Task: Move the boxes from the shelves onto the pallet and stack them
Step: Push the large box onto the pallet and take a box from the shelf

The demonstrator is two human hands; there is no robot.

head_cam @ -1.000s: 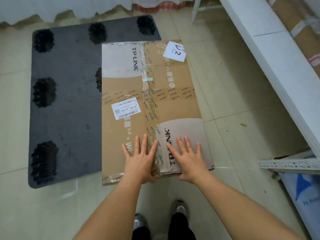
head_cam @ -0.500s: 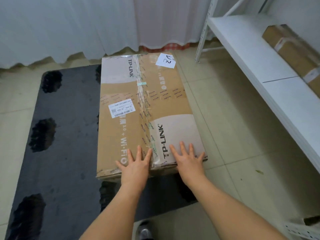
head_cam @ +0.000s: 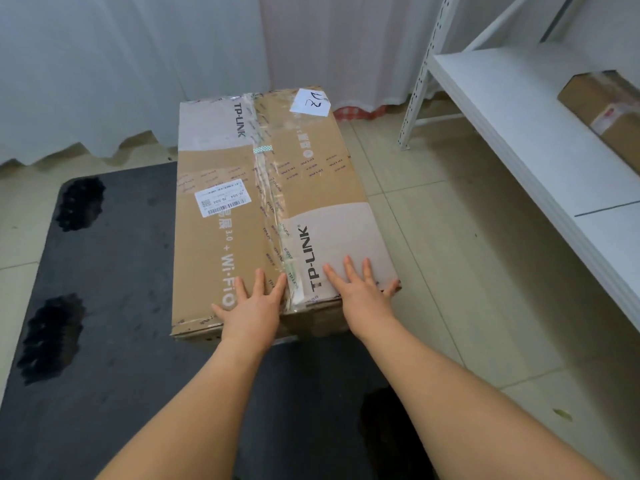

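Observation:
A long brown TP-LINK cardboard box (head_cam: 277, 202) with clear tape, a barcode label and a handwritten white note lies on the dark pallet (head_cam: 114, 323), along its right side. Its far end reaches toward the curtain, and its right edge hangs near the pallet's right border. My left hand (head_cam: 252, 306) lies flat on the near end of the box top, fingers spread. My right hand (head_cam: 360, 292) presses flat beside it on the white TP-LINK panel, with the thumb at the box's right corner. Neither hand grips anything.
A white metal shelf (head_cam: 519, 133) runs along the right with another taped cardboard box (head_cam: 602, 112) on it. A white curtain (head_cam: 138, 64) hangs behind the pallet. Beige tiled floor (head_cam: 467, 306) separates the pallet and the shelf.
The box has slid away from me along the pallet toward the curtain, with both flat hands staying on its near end. My view has moved forward and lifted.

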